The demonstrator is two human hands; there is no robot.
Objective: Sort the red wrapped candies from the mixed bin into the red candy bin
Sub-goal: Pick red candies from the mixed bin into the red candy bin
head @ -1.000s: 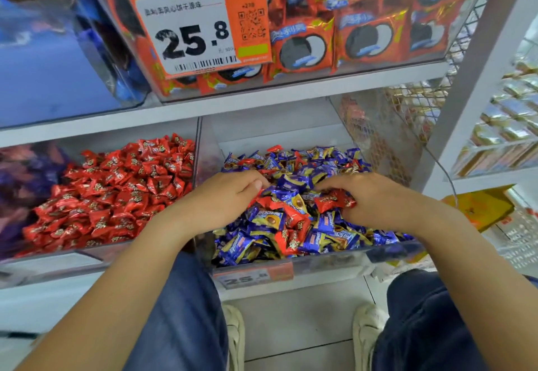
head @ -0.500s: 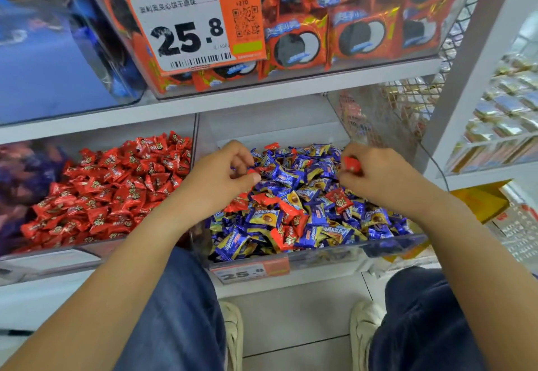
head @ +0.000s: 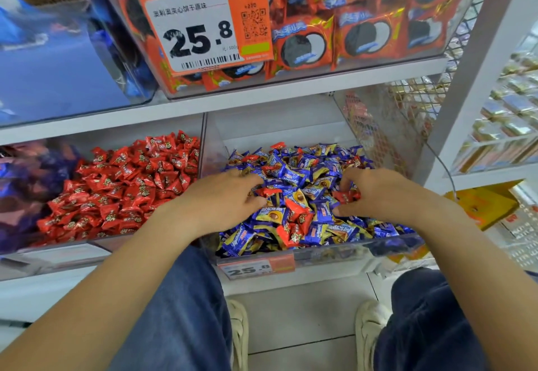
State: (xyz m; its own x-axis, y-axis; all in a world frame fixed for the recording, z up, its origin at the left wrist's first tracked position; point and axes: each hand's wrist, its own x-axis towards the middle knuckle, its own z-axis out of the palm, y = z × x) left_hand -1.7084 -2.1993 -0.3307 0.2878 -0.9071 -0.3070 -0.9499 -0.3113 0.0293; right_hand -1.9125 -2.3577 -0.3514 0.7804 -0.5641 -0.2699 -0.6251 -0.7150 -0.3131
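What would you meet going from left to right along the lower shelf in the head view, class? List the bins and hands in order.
Bin of purple-wrapped candies → red candy bin → left hand → mixed bin → right hand, pinching a red candy → wire mesh side panel.

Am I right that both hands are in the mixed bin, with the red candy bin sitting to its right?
Not quite. In the head view both hands, left hand and right hand, are in the mixed bin, but the red candy bin sits to its left, not its right.
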